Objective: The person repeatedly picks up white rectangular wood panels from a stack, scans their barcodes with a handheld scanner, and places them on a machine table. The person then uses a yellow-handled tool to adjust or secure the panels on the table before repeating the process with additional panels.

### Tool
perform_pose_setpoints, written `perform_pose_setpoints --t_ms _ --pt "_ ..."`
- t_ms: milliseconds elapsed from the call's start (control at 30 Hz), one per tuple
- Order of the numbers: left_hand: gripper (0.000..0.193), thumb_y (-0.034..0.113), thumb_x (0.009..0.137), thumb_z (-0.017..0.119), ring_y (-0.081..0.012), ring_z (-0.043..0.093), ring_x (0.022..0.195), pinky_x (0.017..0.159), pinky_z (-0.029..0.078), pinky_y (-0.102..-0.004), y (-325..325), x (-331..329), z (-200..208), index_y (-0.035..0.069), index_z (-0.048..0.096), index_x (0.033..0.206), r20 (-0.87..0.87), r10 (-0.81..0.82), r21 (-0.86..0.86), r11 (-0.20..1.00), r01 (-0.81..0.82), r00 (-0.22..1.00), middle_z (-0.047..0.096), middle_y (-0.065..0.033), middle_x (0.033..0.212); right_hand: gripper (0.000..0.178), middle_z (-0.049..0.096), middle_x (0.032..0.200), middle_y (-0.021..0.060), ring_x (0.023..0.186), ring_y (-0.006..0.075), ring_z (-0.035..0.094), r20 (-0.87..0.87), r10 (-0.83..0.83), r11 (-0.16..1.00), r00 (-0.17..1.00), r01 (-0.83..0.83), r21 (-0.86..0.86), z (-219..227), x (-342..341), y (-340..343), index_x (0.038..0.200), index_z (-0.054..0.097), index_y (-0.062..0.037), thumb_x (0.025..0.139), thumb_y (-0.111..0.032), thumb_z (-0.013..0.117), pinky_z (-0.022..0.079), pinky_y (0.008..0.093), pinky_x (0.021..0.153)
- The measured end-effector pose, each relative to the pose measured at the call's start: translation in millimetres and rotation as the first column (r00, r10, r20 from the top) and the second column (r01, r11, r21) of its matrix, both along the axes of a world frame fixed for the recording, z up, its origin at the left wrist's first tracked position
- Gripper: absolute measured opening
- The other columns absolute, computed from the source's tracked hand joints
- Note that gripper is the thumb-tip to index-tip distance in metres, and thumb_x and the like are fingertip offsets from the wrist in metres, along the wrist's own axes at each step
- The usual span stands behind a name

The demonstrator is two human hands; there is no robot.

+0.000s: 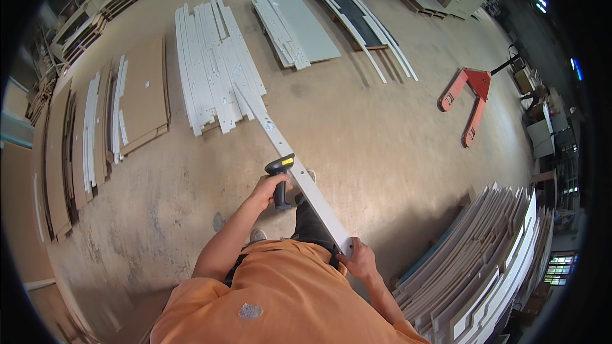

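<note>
Right hand [360, 260] clasps a white strip [319, 204]; left hand [271, 191] wraps a black scanner [280, 166]

Fingers of the right hand close around the strip's near end, apparently to steady its length; the left hand holds the scanner by its handle, the head just beside the strip's left edge; whether the two touch, I cannot tell. The strip slants away from the body with a drilled face upward, probably so its label [269, 125] can be seen; its far end overlaps the near edge of a stack of white strips [210, 57], though contact there is unclear.

At the near right corner of the floor [395, 146], panels [472, 261] stand on edge in a close row, perhaps to save room; toward the left edge, brown boards [143, 95] lie in piles; right of the white stack, a pale panel [312, 28] bears strips along its left edge; beyond it, a dark panel [354, 16] has strips along its long sides; a red pallet jack [475, 83] stands toward the floor's right edge; wooden pallets [127, 0] sit at the far left corner.
</note>
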State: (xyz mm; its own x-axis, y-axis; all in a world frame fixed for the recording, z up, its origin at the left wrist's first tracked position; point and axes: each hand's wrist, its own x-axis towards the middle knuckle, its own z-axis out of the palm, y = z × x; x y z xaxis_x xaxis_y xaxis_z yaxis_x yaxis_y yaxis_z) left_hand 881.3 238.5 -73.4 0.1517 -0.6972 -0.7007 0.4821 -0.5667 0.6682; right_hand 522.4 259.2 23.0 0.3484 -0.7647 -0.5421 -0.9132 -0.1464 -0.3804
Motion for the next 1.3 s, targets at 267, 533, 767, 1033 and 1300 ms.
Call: perform_pose_setpoints --t_ms 267,533,767,1033,1300 --pt "0.034 0.034 0.088 0.071 -0.0210 0.076 0.084 0.053 0.058 -0.0286 -136 103 -9 0.007 0.063 0.107 0.033 0.270 0.210 0.939 -0.271 0.962 0.074 -0.0100 0.089 0.059 0.072 0.093 0.0267 0.089 0.0423 0.071 -0.047 -0.226 0.974 0.973 0.225 -0.033 -47 19 -207 0.110 0.062 0.0058 0.075 -0.039 0.079 0.056 0.0466 0.080" --pt "0.025 0.034 0.089 0.069 -0.0106 0.069 0.059 0.036 0.036 -0.0223 -246 160 7 0.009 0.066 0.091 0.118 0.500 0.186 0.837 -0.514 0.858 0.075 -0.0117 0.080 0.060 0.072 0.096 0.0265 0.091 0.0425 0.071 -0.077 -0.249 0.968 0.966 0.245 -0.053 -78 47 -399 0.110 0.062 0.0056 0.074 -0.039 0.080 0.056 0.0477 0.082" --pt "0.026 0.036 0.086 0.071 -0.0099 0.070 0.062 0.037 0.036 -0.0224 -417 232 -3 0.011 0.066 0.087 0.061 0.363 0.167 0.915 -0.368 0.930 0.075 -0.0085 0.078 0.060 0.073 0.093 0.0243 0.089 0.0398 0.071 -0.074 -0.215 0.973 0.974 0.207 -0.107 -128 144 -566 0.109 0.063 0.0032 0.072 -0.039 0.082 0.057 0.0469 0.079" --pt "0.031 0.035 0.086 0.069 -0.0086 0.060 0.050 0.037 0.036 -0.0233 -630 271 63 0.007 0.067 0.100 0.092 0.086 0.036 0.995 -0.090 0.992 0.075 -0.0082 0.082 0.058 0.073 0.098 0.0234 0.093 0.0396 0.071 -0.143 -0.088 0.991 0.986 0.072 -0.116 -165 272 -763 0.113 0.060 0.0008 0.073 -0.036 0.079 0.058 0.0478 0.083" --pt "0.030 0.031 0.083 0.073 -0.0073 0.050 0.046 0.037 0.032 -0.0252 -700 283 72 0.002 0.073 0.094 0.235 0.117 0.086 0.986 -0.141 0.965 0.074 -0.0067 0.077 0.057 0.070 0.105 0.0239 0.099 0.0408 0.069 0.004 0.104 0.989 0.995 -0.103 -0.103 -231 407 -985 0.115 0.058 0.0010 0.074 -0.034 0.078 0.056 0.0491 0.087"
